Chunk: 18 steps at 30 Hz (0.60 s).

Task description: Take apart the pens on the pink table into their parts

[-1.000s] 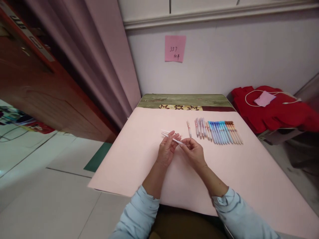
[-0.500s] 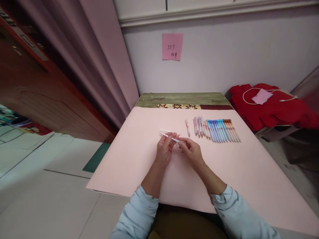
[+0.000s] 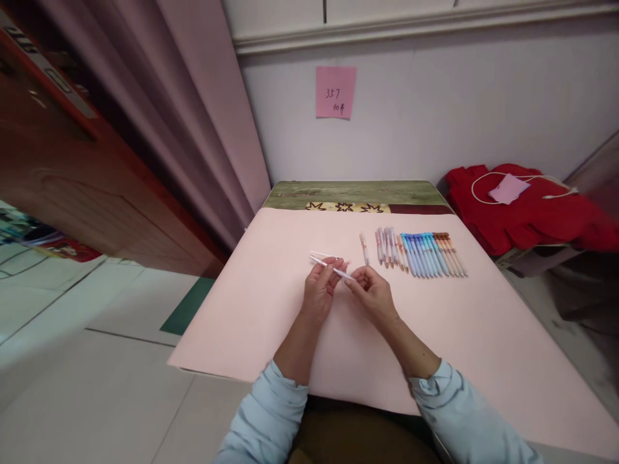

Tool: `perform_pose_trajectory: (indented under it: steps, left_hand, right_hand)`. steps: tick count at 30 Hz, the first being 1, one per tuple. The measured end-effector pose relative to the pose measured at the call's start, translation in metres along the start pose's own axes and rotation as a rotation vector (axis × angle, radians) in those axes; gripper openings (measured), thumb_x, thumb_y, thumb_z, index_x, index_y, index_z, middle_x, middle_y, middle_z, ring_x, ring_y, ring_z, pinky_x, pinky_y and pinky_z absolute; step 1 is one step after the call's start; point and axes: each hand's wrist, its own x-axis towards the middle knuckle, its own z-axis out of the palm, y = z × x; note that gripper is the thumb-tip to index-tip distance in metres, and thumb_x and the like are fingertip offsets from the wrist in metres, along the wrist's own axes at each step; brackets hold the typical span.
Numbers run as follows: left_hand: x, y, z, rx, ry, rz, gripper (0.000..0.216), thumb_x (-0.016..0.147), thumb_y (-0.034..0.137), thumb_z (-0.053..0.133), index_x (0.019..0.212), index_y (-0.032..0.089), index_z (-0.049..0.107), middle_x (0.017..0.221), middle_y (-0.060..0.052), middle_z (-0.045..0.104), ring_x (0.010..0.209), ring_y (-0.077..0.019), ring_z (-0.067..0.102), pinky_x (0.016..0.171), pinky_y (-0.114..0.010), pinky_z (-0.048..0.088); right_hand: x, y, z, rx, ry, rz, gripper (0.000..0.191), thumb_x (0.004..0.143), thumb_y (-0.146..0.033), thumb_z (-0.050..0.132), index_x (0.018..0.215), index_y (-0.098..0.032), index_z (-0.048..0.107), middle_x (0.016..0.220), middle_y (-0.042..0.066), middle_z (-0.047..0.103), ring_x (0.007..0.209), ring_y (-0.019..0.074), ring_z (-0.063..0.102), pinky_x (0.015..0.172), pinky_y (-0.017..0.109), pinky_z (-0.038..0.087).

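Observation:
A slim white pen slants across both hands over the pink-covered table. My left hand is closed on its middle, and its far end sticks out to the left past the fingers. At the near right end, my right hand pinches the pen between thumb and fingers; that tip is hidden. Just behind the left fingers lies a thin white piece, partly covered, whose kind I cannot make out. A single clear pen with a pinkish pattern lies on the table beyond my right hand.
To the right, several pens lie side by side in a row, including blue ones and brown-topped ones. A red cloth with a white cable stands beyond the table's right edge. A wooden door and curtain border the left.
The right fingers have shifted very slightly at the pen's right end, and more of the white pen shows between the hands. The table items have stayed put.

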Motion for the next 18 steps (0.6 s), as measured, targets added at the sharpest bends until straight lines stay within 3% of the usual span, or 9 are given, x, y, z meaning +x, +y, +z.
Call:
perform_pose_trajectory:
  steps: [2, 4, 7, 9, 12, 14, 18]
  left_hand:
    - [-0.0006, 0.0008, 0.0007, 0.01, -0.008, -0.003, 0.028, 0.078, 0.025, 0.075, 0.101, 0.013, 0.064, 0.102, -0.012, 0.073, 0.101, -0.0217, 0.069, 0.103, -0.04, 0.046]
    - [-0.0014, 0.0016, 0.0016, 0.015, -0.002, -0.006, 0.028, 0.078, 0.025, 0.075, 0.101, 0.013, 0.064, 0.102, -0.012, 0.073, 0.101, -0.0218, 0.069, 0.104, -0.04, 0.046]
    - [-0.002, 0.0022, 0.0024, 0.006, 0.01, -0.012, 0.027, 0.078, 0.024, 0.075, 0.1, 0.013, 0.064, 0.102, -0.012, 0.073, 0.101, -0.0213, 0.07, 0.104, -0.039, 0.046]
    - [-0.0021, 0.0019, 0.0024, 0.004, 0.004, -0.01, 0.027, 0.078, 0.024, 0.075, 0.1, 0.013, 0.064, 0.101, -0.011, 0.073, 0.1, -0.021, 0.07, 0.104, -0.039, 0.046]
    - [-0.0018, 0.0007, 0.0019, 0.014, -0.015, -0.005, 0.026, 0.078, 0.025, 0.074, 0.1, 0.013, 0.064, 0.101, -0.011, 0.073, 0.101, -0.0213, 0.069, 0.104, -0.039, 0.046]
    - [-0.0012, 0.0, 0.0015, 0.017, -0.019, -0.01, 0.027, 0.078, 0.025, 0.075, 0.1, 0.013, 0.064, 0.101, -0.011, 0.073, 0.101, -0.0213, 0.069, 0.104, -0.039, 0.046]
    - [0.0001, -0.0005, 0.0005, 0.004, -0.002, -0.016, 0.027, 0.078, 0.024, 0.075, 0.101, 0.014, 0.064, 0.102, -0.01, 0.073, 0.099, -0.0201, 0.07, 0.103, -0.038, 0.046]
  right_hand:
    - [-0.0004, 0.0008, -0.0001, -0.003, -0.042, 0.035, 0.041, 0.085, -0.059, 0.057, 0.072, -0.021, 0.062, 0.061, 0.002, 0.062, 0.053, 0.0152, 0.054, 0.054, 0.027, 0.044]
    - [-0.0006, 0.002, -0.0003, -0.013, -0.061, 0.068, 0.047, 0.09, -0.06, 0.047, 0.07, -0.021, 0.064, 0.058, 0.002, 0.062, 0.051, 0.0155, 0.054, 0.054, 0.028, 0.044]
    - [-0.0002, 0.0027, -0.0004, -0.044, -0.02, 0.018, 0.036, 0.081, -0.058, 0.063, 0.088, -0.023, 0.067, 0.066, 0.001, 0.065, 0.055, 0.0157, 0.055, 0.055, 0.027, 0.044]
    - [-0.0001, 0.0023, -0.0003, -0.06, -0.011, -0.024, 0.034, 0.076, -0.054, 0.07, 0.088, -0.023, 0.065, 0.068, 0.0, 0.066, 0.057, 0.0154, 0.055, 0.056, 0.027, 0.043]
    - [-0.0008, 0.0018, -0.0002, -0.037, -0.064, 0.012, 0.04, 0.087, -0.058, 0.054, 0.073, -0.022, 0.063, 0.062, 0.002, 0.063, 0.055, 0.0158, 0.056, 0.055, 0.027, 0.043]
    - [-0.0009, 0.0018, -0.0004, -0.031, -0.083, 0.043, 0.043, 0.09, -0.059, 0.048, 0.074, -0.022, 0.065, 0.062, 0.002, 0.063, 0.054, 0.016, 0.057, 0.055, 0.028, 0.044]
    - [0.0, 0.0029, -0.002, -0.109, -0.008, -0.02, 0.034, 0.075, -0.051, 0.071, 0.092, -0.023, 0.063, 0.069, -0.001, 0.064, 0.055, 0.0137, 0.054, 0.055, 0.025, 0.043]
